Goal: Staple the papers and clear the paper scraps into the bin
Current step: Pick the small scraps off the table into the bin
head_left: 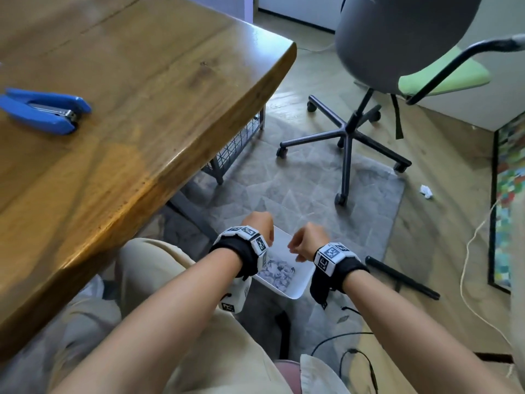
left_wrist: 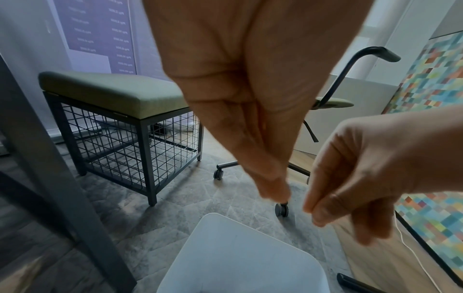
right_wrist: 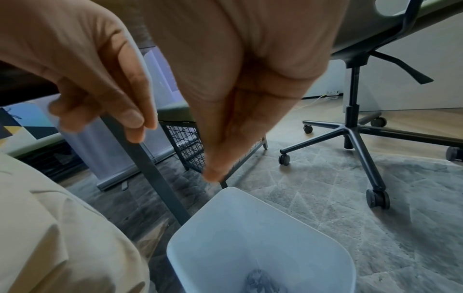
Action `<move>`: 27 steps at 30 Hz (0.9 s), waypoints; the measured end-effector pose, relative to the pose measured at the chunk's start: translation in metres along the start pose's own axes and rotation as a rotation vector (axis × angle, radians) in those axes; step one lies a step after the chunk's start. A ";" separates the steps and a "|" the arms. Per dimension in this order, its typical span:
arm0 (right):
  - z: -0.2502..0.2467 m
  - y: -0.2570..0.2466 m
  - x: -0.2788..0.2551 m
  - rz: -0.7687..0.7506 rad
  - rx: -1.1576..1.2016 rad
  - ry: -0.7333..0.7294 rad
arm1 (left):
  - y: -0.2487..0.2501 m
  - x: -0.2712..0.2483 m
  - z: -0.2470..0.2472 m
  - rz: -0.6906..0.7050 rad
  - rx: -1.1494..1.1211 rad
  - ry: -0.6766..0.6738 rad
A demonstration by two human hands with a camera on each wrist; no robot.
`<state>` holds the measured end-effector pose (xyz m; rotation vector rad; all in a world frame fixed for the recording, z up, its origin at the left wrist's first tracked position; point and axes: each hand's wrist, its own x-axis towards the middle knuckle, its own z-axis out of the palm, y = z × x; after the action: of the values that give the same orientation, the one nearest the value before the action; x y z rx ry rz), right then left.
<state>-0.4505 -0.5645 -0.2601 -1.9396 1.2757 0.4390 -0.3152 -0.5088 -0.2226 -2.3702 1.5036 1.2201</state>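
A blue stapler [head_left: 45,110] lies on the wooden table [head_left: 159,89]; the white bin [head_left: 295,282] stands on the grey rug [head_left: 312,183]

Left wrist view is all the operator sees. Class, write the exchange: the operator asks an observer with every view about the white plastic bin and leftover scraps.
Operator: Is anything inside the white plastic bin?
Observer: Yes, torn paper scraps lie at its bottom.
Operator: Any scraps left outside it?
Observer: One crumpled white scrap lies on the wooden floor, just right of the grey rug.
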 end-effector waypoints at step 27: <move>-0.123 -0.241 -0.135 -0.798 -0.426 0.285 | -0.086 -0.227 -0.155 0.227 -0.399 0.457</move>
<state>-0.3103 -0.5198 0.0044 -2.7390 0.4783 0.0151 -0.2036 -0.3700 0.0031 -2.9676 1.8454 1.1649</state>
